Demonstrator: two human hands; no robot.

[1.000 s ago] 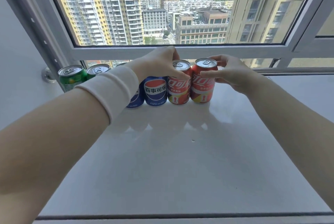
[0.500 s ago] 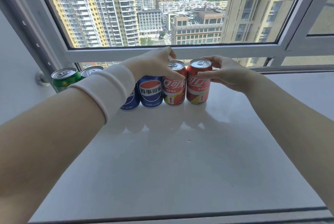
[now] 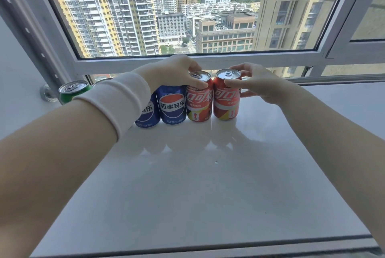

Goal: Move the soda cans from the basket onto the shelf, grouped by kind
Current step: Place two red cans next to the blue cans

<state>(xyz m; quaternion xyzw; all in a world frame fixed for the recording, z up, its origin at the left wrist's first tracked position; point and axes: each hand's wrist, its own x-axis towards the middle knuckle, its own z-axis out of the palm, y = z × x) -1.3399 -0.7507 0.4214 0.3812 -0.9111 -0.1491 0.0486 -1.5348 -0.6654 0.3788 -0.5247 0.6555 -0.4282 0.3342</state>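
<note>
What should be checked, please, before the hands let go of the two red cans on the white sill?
1. Both red aluminium cola cans, left and right, upright: ok.
2. Left hand and right hand each on a red can: ok.
3. Red cans beside each other: ok.
4. Blue cola cans next to the red group: ok.
5. Green cans at the left end: ok, though the second is mostly hidden by the white sleeve.
6. Basket emptied: cannot tell, out of view.
</note>
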